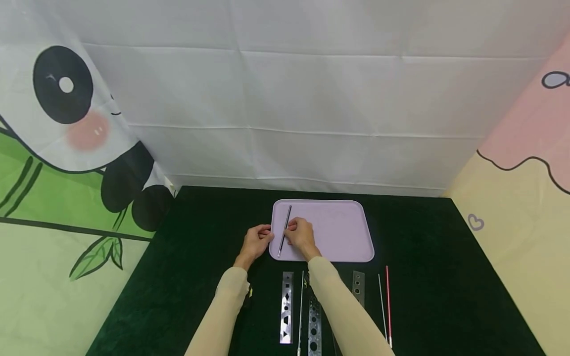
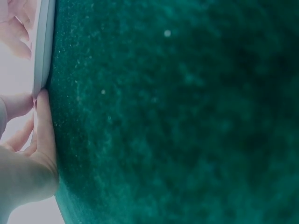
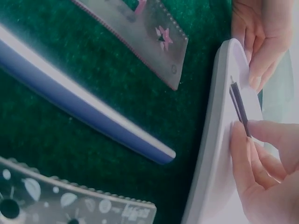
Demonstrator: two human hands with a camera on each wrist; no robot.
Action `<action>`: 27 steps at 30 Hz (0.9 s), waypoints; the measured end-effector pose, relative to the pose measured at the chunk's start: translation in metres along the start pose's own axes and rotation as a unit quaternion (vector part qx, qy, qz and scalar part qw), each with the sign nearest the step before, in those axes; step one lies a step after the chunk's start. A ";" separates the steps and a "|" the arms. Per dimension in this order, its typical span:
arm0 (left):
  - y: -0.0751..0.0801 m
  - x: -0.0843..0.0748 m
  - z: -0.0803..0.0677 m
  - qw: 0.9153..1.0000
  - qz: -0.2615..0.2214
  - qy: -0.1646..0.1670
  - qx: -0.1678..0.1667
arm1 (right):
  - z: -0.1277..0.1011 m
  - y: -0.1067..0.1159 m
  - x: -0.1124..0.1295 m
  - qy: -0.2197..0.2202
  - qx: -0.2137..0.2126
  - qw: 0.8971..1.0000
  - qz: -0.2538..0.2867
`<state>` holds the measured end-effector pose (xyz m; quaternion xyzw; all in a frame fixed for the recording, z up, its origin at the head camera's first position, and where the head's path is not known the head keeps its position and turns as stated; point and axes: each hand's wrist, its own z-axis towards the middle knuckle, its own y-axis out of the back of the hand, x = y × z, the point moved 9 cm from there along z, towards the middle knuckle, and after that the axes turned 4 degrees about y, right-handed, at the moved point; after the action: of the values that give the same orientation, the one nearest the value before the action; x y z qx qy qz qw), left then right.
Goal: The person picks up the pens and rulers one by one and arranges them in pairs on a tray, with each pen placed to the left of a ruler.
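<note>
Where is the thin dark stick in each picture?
Head: the stick lies on the tray's left part, pinched by the right hand.
Left wrist: not in view.
Right wrist: the stick is at right, above the right hand's fingers.
Shared landmark: the tray's rim.

A creased white fabric backdrop (image 1: 311, 99) fills the upper centre. At left hangs a panda-and-bamboo printed cloth (image 1: 58, 163), at right a pink-and-yellow cartoon cloth (image 1: 525, 188). Below lies a dark green felt tabletop (image 1: 187, 257), evenly lit.
</note>
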<state>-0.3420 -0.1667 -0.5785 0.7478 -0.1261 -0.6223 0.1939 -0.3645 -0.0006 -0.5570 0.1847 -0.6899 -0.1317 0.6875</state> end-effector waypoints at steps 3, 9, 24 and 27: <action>0.000 -0.002 -0.001 1.000 0.000 -0.005 0.000 | 0.000 0.000 0.002 0.008 -0.002 1.000 -0.009; -0.001 -0.002 -0.002 1.000 0.002 0.004 0.004 | -0.001 0.001 0.006 0.017 -0.003 0.999 -0.040; -0.002 -0.002 -0.002 1.000 0.002 0.009 0.003 | 0.000 0.000 0.000 0.014 0.009 1.000 -0.021; -0.002 -0.002 -0.002 1.000 0.001 0.012 0.004 | 0.000 0.000 0.000 0.019 0.010 1.000 -0.023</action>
<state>-0.3404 -0.1639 -0.5775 0.7556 -0.1268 -0.6130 0.1931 -0.3647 -0.0003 -0.5567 0.2097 -0.6736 -0.1370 0.6953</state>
